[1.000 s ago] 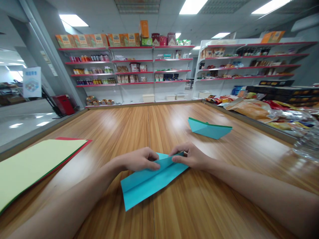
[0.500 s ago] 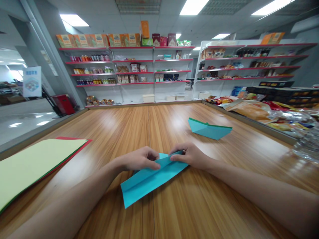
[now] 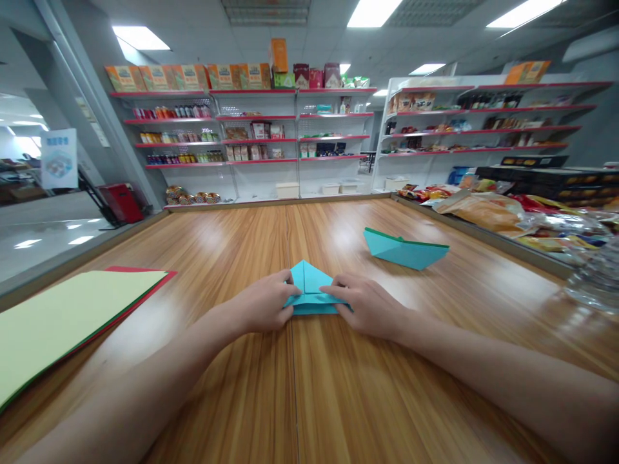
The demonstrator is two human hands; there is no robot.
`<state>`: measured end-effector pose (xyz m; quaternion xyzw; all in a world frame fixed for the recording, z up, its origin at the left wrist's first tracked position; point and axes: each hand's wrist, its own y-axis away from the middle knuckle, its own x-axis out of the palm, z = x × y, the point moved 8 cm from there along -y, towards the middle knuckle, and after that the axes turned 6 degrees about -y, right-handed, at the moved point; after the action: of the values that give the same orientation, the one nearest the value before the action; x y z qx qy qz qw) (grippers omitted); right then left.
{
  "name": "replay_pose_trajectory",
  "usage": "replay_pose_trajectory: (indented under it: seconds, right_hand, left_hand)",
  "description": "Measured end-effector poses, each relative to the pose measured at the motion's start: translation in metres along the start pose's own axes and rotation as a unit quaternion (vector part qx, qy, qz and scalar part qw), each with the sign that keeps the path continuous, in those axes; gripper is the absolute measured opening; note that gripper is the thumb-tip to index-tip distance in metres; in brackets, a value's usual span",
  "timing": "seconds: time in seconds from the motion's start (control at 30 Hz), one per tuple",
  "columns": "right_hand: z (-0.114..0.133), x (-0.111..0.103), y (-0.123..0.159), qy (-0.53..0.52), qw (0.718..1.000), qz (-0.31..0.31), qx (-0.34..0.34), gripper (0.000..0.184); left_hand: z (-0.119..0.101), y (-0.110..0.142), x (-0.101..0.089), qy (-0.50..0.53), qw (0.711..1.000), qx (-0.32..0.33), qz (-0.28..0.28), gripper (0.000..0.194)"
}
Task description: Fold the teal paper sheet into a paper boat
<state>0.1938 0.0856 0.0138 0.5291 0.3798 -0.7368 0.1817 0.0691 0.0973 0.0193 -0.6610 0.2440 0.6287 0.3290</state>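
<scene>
The blue paper [image 3: 314, 280] has turned level, its ends hidden by hands [image 3: 265, 301].

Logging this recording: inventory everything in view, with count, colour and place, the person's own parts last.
folded paper: one, light blue, between the hands
boat-shaped paper: one, blue with green upper edge, beyond the right hand
paper sheets: stack, pale yellow over green and red, table's left
table: one, wood-brown, foreground
clear item: unclear, transparent, right edge
packaged goods: many, mixed colours, right
black boxes: several, black, right
shelving: several sections, white and red, back
shelf goods: many, mixed colours, back
sign: one, white and blue, left
red object: one, red, left
ceiling lights: several, white, overhead
left hand: one, bare, gripping paper's left side
right hand: one, bare, gripping paper's right side
</scene>
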Motion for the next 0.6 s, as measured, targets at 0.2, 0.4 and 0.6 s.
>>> replay_pose_trajectory:
  seconds: [0.2, 0.4, 0.6]
  right_hand:
    - [0.019, 0.002, -0.002, -0.007, 1.0, 0.012, -0.023, 0.025]
    - [0.018, 0.006, -0.003, -0.057, 0.998, 0.033, -0.021, 0.023]
    - [0.012, 0.004, -0.003, -0.072, 0.996, 0.058, 0.01, 0.024]
  left_hand:
    - [-0.01, -0.001, 0.0, 0.013, 0.998, 0.045, -0.035, 0.021]
    - [-0.011, -0.004, 0.005, 0.032, 0.998, 0.041, -0.031, 0.022]
    - [-0.01, -0.005, 0.003, 0.056, 0.997, 0.042, -0.027, 0.024]
